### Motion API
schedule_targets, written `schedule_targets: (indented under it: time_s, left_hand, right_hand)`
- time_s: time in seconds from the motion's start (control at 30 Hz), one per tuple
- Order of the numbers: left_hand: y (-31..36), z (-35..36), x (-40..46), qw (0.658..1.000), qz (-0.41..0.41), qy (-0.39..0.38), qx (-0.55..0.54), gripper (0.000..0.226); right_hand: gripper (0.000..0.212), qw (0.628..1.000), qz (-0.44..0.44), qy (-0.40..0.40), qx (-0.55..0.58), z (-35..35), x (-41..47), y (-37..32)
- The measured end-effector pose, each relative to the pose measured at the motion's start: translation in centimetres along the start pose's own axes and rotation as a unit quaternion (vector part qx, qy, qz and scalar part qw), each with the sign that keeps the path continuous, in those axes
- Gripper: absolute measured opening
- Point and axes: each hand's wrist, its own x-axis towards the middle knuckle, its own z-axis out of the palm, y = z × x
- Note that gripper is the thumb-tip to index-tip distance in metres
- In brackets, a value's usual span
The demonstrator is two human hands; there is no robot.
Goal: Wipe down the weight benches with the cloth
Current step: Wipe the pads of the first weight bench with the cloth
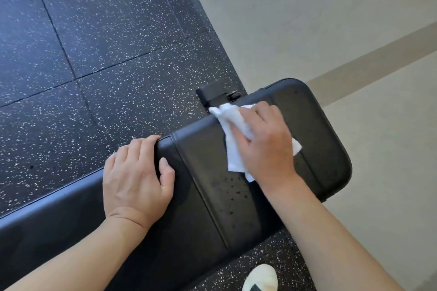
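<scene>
A black padded weight bench (203,196) runs from the lower left to the right middle, with a seam across it and small droplets on the pad. My right hand (264,142) presses a crumpled white cloth (233,139) flat onto the bench's end section near its far edge. My left hand (137,177) grips the bench's far edge beside the seam, fingers curled over the side and thumb on top.
Black speckled rubber floor tiles (94,42) lie beyond the bench; beige smooth floor (331,19) is to the right. A black frame foot (212,92) sticks out past the bench's far edge. A white shoe (262,276) shows at the bottom.
</scene>
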Motion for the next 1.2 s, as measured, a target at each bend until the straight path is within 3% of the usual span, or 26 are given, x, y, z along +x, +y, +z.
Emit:
schedule_targets:
  time_s: [0.1, 0.2, 0.3, 0.47, 0.87, 1.0, 1.2]
  left_hand:
    - [-0.2, 0.2, 0.0, 1.0, 0.001, 0.003, -0.001, 0.051]
    - [-0.2, 0.2, 0.0, 1.0, 0.003, 0.004, -0.004, 0.051]
    - [-0.2, 0.2, 0.0, 1.0, 0.004, 0.0, -0.003, 0.052]
    - [0.0, 0.2, -0.1, 1.0, 0.001, 0.0, -0.002, 0.053]
    - [-0.6, 0.7, 0.0, 1.0, 0.013, 0.018, 0.0, 0.051]
    - [-0.7, 0.8, -0.1, 1.0, 0.016, 0.022, -0.003, 0.05]
    - [-0.5, 0.4, 0.1, 1.0, 0.01, 0.009, 0.003, 0.051]
  right_hand:
    - [0.018, 0.996, 0.082, 0.039, -0.025, -1.9, -1.3, 3.7]
    - [0.028, 0.993, 0.106, 0.053, -0.026, -0.6, -1.7, 1.7]
    - [0.004, 0.998, 0.054, 0.028, 0.017, 2.0, -0.9, -3.3]
    - [0.02, 0.997, 0.014, -0.027, 0.067, 5.0, 0.9, -8.6]
    - [0.022, 0.992, -0.07, -0.092, 0.045, -3.3, -12.3, -0.1]
    - [0.028, 0.997, -0.061, -0.045, 0.024, -1.2, -8.3, -1.0]
    - [0.034, 0.999, 0.048, -0.015, 0.014, 4.3, 4.1, -3.6]
